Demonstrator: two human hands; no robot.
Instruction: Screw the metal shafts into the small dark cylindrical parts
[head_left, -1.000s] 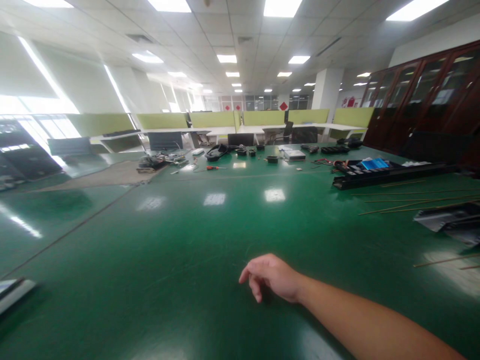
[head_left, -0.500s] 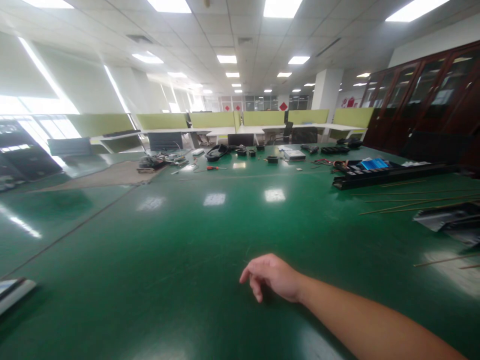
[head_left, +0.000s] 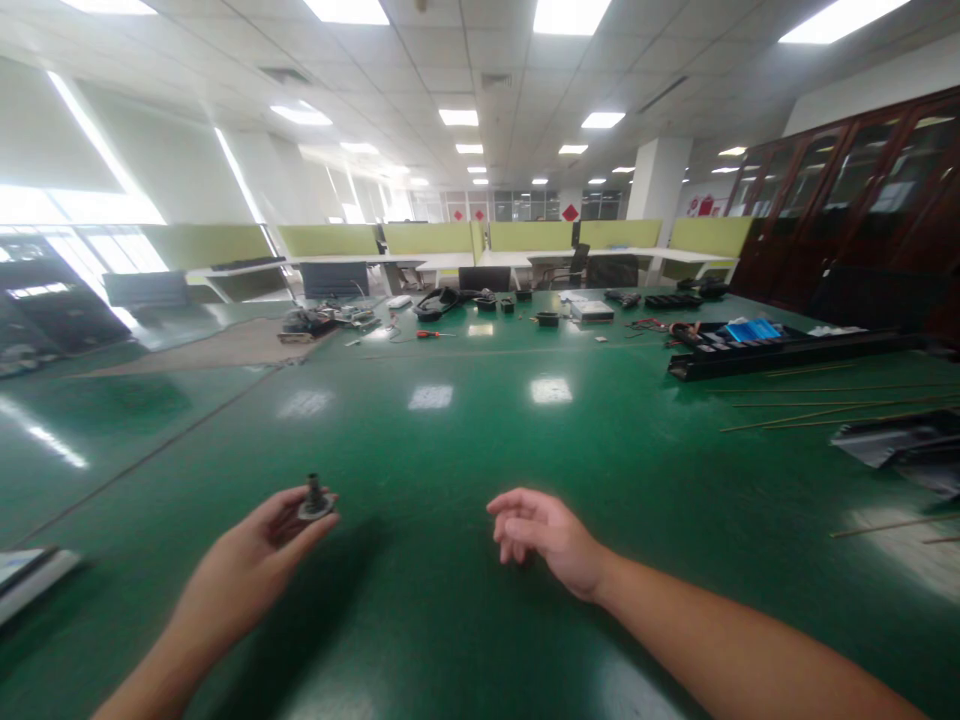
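My left hand (head_left: 251, 555) is raised over the green tabletop (head_left: 420, 450). Its thumb and fingers pinch a small metal part with a round flange (head_left: 316, 506), whose dark stem points upward. What lies under the flange is hidden by the fingers. To the right, my right hand (head_left: 546, 530) hovers just above the table with loosely bent fingers. Nothing shows between those fingers, and a gap separates the hand from the metal part.
An orange-handled screwdriver (head_left: 429, 334) lies toward the far edge, near several black parts. Thin rods (head_left: 825, 404) and a long black channel (head_left: 750, 358) are at the right. A white-edged flat object (head_left: 45, 585) sits at the near left.
My left hand has come into view from the lower left, holding the flanged metal part. My right hand has risen slightly and its fingers have shifted.
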